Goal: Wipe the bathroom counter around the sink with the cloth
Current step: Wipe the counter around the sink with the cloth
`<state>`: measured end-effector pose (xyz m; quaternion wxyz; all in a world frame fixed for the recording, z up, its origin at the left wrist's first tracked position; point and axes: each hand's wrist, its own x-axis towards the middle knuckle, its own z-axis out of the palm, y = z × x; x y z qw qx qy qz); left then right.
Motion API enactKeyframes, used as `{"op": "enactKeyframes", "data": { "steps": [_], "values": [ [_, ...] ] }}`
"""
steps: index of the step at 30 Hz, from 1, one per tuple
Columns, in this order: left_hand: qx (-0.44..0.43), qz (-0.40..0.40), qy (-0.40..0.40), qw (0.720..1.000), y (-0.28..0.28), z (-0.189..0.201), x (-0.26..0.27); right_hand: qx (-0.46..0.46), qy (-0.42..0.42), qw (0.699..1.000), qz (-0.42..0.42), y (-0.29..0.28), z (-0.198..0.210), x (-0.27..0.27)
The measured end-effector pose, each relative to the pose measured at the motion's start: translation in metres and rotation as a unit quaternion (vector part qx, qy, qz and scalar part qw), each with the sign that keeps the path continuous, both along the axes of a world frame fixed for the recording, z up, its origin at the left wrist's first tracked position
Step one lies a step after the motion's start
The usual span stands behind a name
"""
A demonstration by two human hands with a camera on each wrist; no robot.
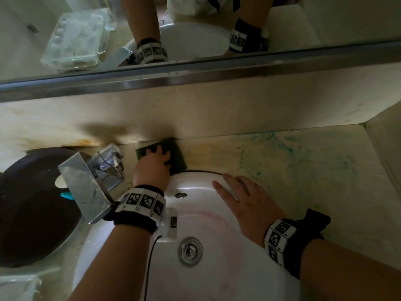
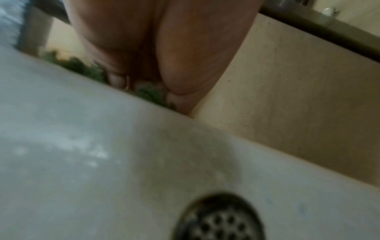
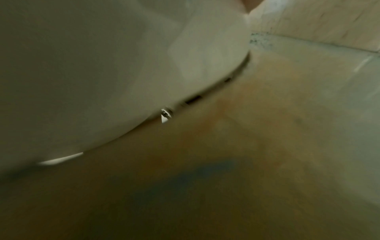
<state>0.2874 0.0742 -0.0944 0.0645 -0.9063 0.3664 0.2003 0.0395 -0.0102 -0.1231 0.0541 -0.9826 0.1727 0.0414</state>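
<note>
A dark green cloth (image 1: 178, 157) lies on the beige counter (image 1: 303, 166) behind the white sink (image 1: 195, 183), against the back wall. My left hand (image 1: 154, 164) is on top of it, bent fingers spread and gripping it. The left wrist view shows my left hand (image 2: 144, 48) from below, with bits of the cloth (image 2: 148, 94) under the fingertips beyond the sink (image 2: 82, 146) rim. My right hand (image 1: 243, 196) lies flat, fingers straight, on the sink's back right rim and holds nothing. The right wrist view shows only the sink (image 3: 102, 65) edge and the stained counter (image 3: 267, 129).
A chrome faucet (image 1: 95, 177) stands just left of my left hand. A dark round bowl (image 1: 32, 203) sits further left. Green-blue specks (image 1: 271, 146) mark the counter to the right, which ends at a side wall. A metal mirror frame (image 1: 195, 77) runs above.
</note>
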Motion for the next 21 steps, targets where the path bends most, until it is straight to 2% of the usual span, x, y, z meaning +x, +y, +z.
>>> {"op": "enactKeyframes", "data": {
  "steps": [8,10,13,18,21],
  "values": [
    [-0.058,-0.159,0.057,0.984,-0.070,-0.007,-0.078,0.013,0.001,1.000,0.011,-0.001,0.003,0.001],
    [-0.052,-0.177,0.081,0.979,-0.080,-0.008,-0.095,0.016,0.004,1.000,0.006,-0.001,0.003,0.001],
    [-0.049,-0.182,0.071,0.979,-0.074,-0.007,-0.083,0.019,0.017,1.000,0.002,0.000,0.005,0.000],
    [-0.018,-0.044,0.032,0.998,-0.028,-0.001,-0.022,0.013,0.019,1.000,-0.005,-0.001,0.006,0.001],
    [-0.013,-0.018,0.010,1.000,-0.016,-0.003,-0.020,0.022,0.015,1.000,-0.009,0.001,0.004,0.001]
  ]
}}
